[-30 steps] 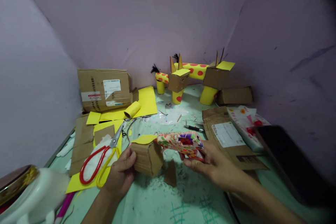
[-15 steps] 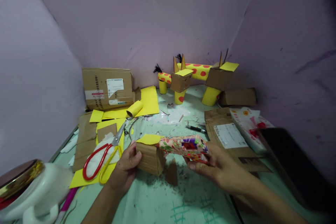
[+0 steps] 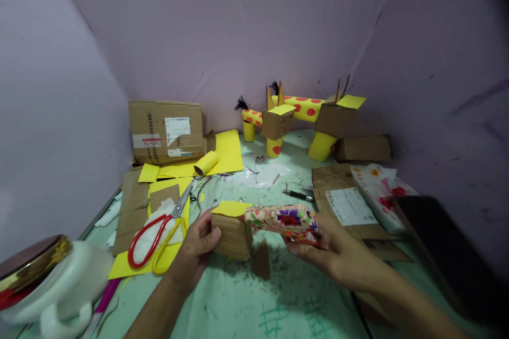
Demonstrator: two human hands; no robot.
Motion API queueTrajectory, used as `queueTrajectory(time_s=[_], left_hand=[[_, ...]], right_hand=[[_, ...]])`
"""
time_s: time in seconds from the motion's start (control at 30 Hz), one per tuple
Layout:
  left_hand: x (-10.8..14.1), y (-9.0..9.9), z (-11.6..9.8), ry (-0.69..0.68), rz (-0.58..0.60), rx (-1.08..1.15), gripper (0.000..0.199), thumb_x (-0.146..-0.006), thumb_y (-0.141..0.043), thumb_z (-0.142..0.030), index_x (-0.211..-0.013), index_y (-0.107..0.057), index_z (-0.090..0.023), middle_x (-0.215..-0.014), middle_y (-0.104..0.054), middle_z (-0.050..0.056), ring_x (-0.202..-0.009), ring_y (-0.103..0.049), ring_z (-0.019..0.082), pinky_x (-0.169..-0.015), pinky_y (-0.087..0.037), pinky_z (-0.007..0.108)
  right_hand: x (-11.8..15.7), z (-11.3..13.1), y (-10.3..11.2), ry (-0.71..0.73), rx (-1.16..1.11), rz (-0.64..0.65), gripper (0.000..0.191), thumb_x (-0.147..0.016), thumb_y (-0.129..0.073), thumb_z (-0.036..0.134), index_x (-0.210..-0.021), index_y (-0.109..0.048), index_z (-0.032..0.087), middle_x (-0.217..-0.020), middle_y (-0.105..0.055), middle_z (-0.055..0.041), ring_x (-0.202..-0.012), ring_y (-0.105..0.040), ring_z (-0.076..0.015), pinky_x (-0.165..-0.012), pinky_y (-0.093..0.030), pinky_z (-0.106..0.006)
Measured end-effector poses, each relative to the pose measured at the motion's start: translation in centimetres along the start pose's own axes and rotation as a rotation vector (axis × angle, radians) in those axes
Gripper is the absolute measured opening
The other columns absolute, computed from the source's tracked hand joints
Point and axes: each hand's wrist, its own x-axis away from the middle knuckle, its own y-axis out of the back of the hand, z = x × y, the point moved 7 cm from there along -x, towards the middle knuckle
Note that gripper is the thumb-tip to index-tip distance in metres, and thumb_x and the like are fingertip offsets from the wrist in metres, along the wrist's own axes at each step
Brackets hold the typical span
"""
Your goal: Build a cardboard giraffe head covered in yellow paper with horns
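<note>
My left hand (image 3: pixel 198 246) grips the left side of a small brown cardboard box (image 3: pixel 230 238), thumb on its front face. A yellow paper piece (image 3: pixel 231 208) lies on top of the box. Wrapped around the handle of a floral-patterned glue gun (image 3: pixel 280 218) is my right hand (image 3: pixel 324 249). The gun's front end is at the box's upper right edge, by the yellow paper; its nozzle tip is hard to make out. Below, a brown cardboard triangle (image 3: pixel 261 260) lies on the table among small dark crumbs.
Scissors (image 3: pixel 159 238) with red and yellow handles lie left on yellow paper and cardboard. Two spotted cardboard animals (image 3: pixel 276 124) stand at the back. A pen (image 3: pixel 298 195), a flattened cardboard mailer (image 3: pixel 344 196) and a dark phone (image 3: pixel 441 249) are right. A white mug (image 3: pixel 79 280) stands front left.
The box in my left hand has shifted slightly right and turned a little. The glue gun stays at its top edge. The whole view has shifted slightly.
</note>
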Motion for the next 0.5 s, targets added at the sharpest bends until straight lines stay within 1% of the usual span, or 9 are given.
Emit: queueTrajectory(time_s=[0.13, 0.27, 0.4, 0.5], left_hand=[[-0.07, -0.10, -0.01, -0.042, 0.002, -0.029, 0.058, -0.057, -0.074, -0.033, -0.111, -0.061, -0.017, -0.110, -0.066, 0.010, -0.108, -0.056, 0.031, -0.096, -0.038, 0.039], [-0.06, 0.22, 0.01, -0.056, -0.035, -0.054, 0.061, -0.055, -0.076, -0.032, -0.112, -0.058, -0.018, -0.110, -0.066, 0.010, -0.107, -0.056, 0.031, -0.095, -0.038, 0.040], [-0.07, 0.12, -0.04, -0.064, -0.032, -0.109, 0.064, -0.053, -0.076, -0.033, -0.112, -0.057, -0.017, -0.106, -0.067, 0.012, -0.104, -0.057, 0.031, -0.090, -0.043, 0.040], [-0.09, 0.05, -0.19, -0.081, -0.037, -0.136, 0.065, -0.051, -0.077, -0.035, -0.111, -0.057, -0.016, -0.106, -0.067, 0.012, -0.102, -0.058, 0.032, -0.086, -0.045, 0.039]], right_hand=[[0.05, 0.18, 0.05, 0.039, 0.047, -0.019, 0.004, -0.075, -0.055, 0.019, -0.078, -0.058, 0.018, -0.069, -0.059, 0.0004, -0.062, -0.050, -0.0143, -0.057, -0.040, -0.023], [-0.07, 0.42, 0.00, 0.035, 0.043, -0.013, 0.003, -0.075, -0.055, 0.017, -0.073, -0.056, 0.019, -0.068, -0.059, 0.0011, -0.062, -0.052, -0.0140, -0.058, -0.041, -0.023], [-0.15, 0.49, -0.33, 0.034, -0.019, 0.017, 0.003, -0.076, -0.055, 0.019, -0.078, -0.058, 0.020, -0.067, -0.056, 0.0014, -0.063, -0.052, -0.0143, -0.058, -0.042, -0.024], [-0.04, 0.06, -0.08, -0.007, -0.112, -0.016, 0.005, -0.074, -0.059, 0.024, -0.077, -0.059, 0.020, -0.069, -0.057, 0.0003, -0.067, -0.054, -0.0154, -0.061, -0.043, -0.025]])
